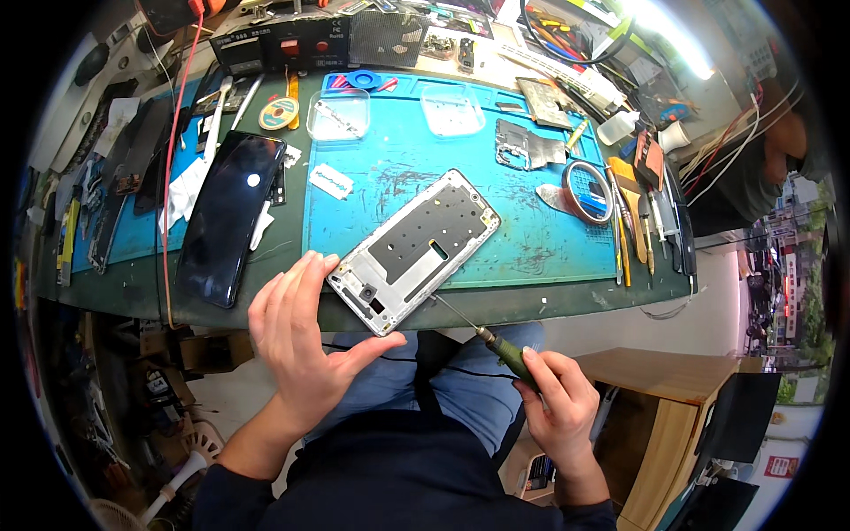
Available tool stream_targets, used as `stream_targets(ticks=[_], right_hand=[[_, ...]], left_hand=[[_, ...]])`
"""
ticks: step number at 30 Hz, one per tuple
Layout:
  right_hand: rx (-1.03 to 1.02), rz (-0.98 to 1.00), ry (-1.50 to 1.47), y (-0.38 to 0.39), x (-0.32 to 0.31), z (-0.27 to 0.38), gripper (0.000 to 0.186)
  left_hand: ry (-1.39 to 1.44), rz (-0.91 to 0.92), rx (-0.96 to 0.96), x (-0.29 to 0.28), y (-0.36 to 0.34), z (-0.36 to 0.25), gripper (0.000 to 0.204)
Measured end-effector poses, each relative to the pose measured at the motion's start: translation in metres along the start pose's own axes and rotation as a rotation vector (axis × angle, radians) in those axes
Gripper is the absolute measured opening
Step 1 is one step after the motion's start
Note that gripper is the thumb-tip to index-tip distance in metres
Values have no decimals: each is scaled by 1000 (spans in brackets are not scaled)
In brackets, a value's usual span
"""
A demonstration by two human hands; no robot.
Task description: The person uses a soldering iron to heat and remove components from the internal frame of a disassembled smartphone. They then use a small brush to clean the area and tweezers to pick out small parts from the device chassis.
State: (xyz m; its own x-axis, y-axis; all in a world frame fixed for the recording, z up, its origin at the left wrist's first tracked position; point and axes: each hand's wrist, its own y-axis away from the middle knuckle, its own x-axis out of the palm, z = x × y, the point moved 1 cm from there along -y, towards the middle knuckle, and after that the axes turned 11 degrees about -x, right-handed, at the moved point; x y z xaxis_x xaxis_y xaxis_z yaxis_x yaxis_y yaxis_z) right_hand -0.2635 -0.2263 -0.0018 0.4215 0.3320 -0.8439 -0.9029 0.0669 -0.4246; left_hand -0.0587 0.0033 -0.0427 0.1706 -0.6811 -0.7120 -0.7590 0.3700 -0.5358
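Hands [305,341] foremost, phone frame [414,241] between and beyond.

A tube light [680,42] glares at the far right of the green bench [522,307]. Nearer, a wooden cabinet [655,367] adjoins pale floor [633,329]; greenery [819,301] shows rightmost.

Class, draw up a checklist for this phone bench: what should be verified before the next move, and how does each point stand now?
1. Silver-and-black rectangular phone frame steadied by left hand: ok, between fingers and thumb.
2. Green-handled tool with thin metal shaft held in right hand: ok.
3. Tool tip touching the frame: cannot tell; it ends near the edge.
4. Frame wholly over blue mat: not ok; near end extends past.
5. Thin silver razor blade apart from both hands: ok.
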Motion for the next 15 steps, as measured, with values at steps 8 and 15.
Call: stream_targets(ticks=[8,15], right_hand=[[5,27,24,-2,-1,2,60],[-5,45,54,-3,-2,6,61]], left_hand=[[35,-18,3,2,1,3,109],[43,3,11,2,3,5,116]])
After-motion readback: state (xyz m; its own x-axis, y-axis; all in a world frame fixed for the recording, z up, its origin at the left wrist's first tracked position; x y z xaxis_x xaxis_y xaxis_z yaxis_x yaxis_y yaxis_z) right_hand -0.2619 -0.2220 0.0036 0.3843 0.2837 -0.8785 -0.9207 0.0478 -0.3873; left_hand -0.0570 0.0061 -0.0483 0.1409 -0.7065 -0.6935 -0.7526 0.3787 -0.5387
